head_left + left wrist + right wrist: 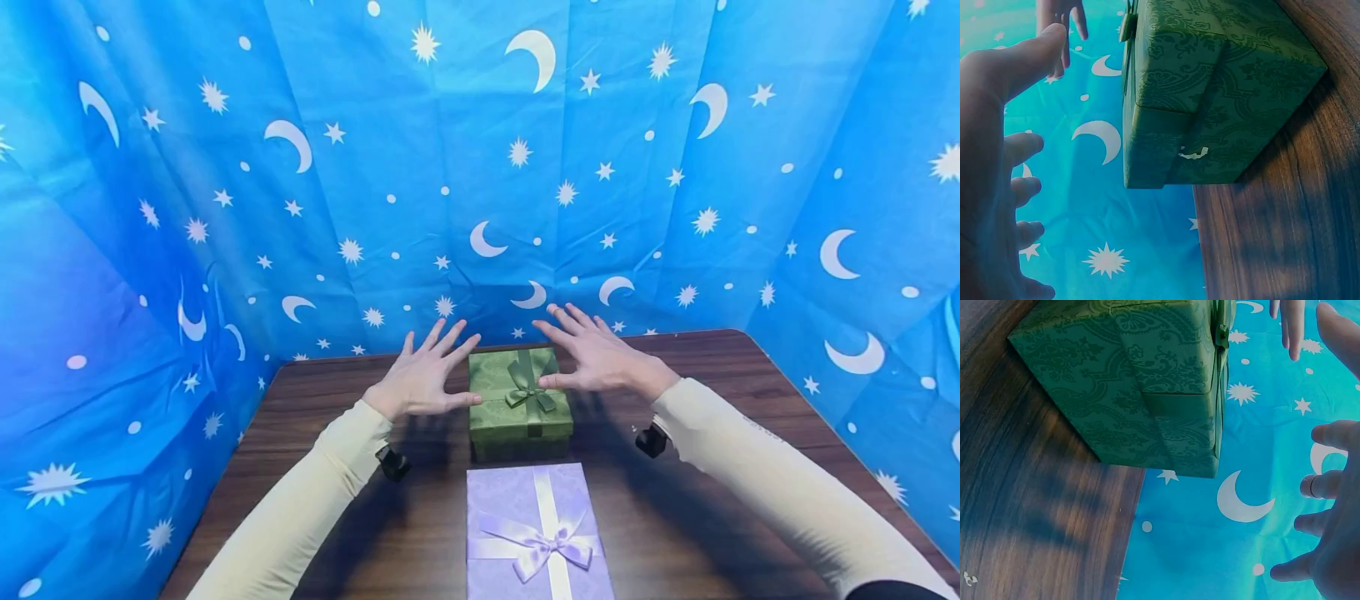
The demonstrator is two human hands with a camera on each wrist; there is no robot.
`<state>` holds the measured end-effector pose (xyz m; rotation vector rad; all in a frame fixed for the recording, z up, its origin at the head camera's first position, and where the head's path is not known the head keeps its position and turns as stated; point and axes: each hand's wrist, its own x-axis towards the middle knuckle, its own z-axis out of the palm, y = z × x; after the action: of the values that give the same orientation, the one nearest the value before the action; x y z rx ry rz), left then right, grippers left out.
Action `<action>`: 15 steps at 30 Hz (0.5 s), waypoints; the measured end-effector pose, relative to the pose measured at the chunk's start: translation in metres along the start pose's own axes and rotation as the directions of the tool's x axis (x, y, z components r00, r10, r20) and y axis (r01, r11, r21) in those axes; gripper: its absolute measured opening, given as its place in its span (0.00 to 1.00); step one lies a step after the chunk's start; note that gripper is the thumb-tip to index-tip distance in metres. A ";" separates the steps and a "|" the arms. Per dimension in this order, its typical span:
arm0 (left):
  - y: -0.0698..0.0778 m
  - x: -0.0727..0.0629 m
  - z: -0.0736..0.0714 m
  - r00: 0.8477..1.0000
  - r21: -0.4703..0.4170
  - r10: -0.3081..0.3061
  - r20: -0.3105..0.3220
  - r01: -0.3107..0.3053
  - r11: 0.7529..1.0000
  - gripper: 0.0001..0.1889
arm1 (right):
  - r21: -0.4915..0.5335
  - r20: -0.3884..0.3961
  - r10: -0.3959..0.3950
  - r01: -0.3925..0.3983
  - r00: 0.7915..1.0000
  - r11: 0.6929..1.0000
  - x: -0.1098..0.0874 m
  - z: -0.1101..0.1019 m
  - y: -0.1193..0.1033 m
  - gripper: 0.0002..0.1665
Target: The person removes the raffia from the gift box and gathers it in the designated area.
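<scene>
A green patterned gift box [495, 421] with a dark green ribbon bow [531, 396] sits toward the back of the table, its lid on. My left hand [426, 373] hovers at its left side, fingers spread, the thumb overlapping the lid's edge in the head view. On the other side my right hand [600, 354] is spread too, its thumb tip close to the bow. In both wrist views a gap shows between the fingers and the box. Nearer to me lies a lilac gift box [498, 504] with a pale satin bow [553, 547]; its front end is cut off by the frame.
The dark wood table [300, 433] ends just behind the green box. A blue cloth [450, 125] with moons and stars hangs behind the table and along both sides. Small black cameras [393, 462] sit at the wrists, over cream sleeves [300, 508].
</scene>
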<state>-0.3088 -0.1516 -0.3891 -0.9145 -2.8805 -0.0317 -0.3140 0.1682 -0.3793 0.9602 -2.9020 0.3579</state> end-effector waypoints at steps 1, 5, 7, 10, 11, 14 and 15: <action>0.000 0.000 0.001 1.000 -0.007 0.001 -0.003 -0.001 1.000 0.50 | 0.005 0.000 -0.002 0.002 1.000 1.000 0.000 0.000 0.000 0.58; -0.002 -0.001 0.003 1.000 -0.028 -0.007 0.000 0.007 1.000 0.50 | 0.026 0.004 -0.012 0.012 1.000 1.000 0.001 0.002 -0.001 0.58; -0.003 -0.001 0.005 1.000 -0.043 -0.009 0.001 0.009 0.999 0.50 | 0.036 0.000 -0.012 0.012 1.000 0.999 0.001 0.002 0.000 0.57; -0.004 0.000 0.007 1.000 -0.069 -0.001 -0.011 0.001 0.998 0.50 | 0.041 -0.013 -0.013 0.013 1.000 0.999 0.001 0.004 0.002 0.57; -0.004 0.001 0.008 1.000 -0.076 0.004 -0.019 -0.006 0.997 0.50 | 0.045 -0.019 -0.014 0.015 1.000 0.999 0.000 0.004 0.002 0.56; -0.005 0.003 0.011 0.999 -0.109 0.017 -0.039 -0.021 0.994 0.50 | 0.071 -0.038 -0.015 0.018 0.999 0.997 -0.002 0.006 0.004 0.56; -0.005 0.003 0.012 0.999 -0.119 0.020 -0.042 -0.025 0.993 0.51 | 0.085 -0.045 -0.014 0.017 0.999 0.996 -0.002 0.006 0.005 0.56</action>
<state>-0.3156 -0.1537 -0.4011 -0.9548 -2.8563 -0.2206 -0.3150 0.1715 -0.3865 0.9729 -2.8588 0.4999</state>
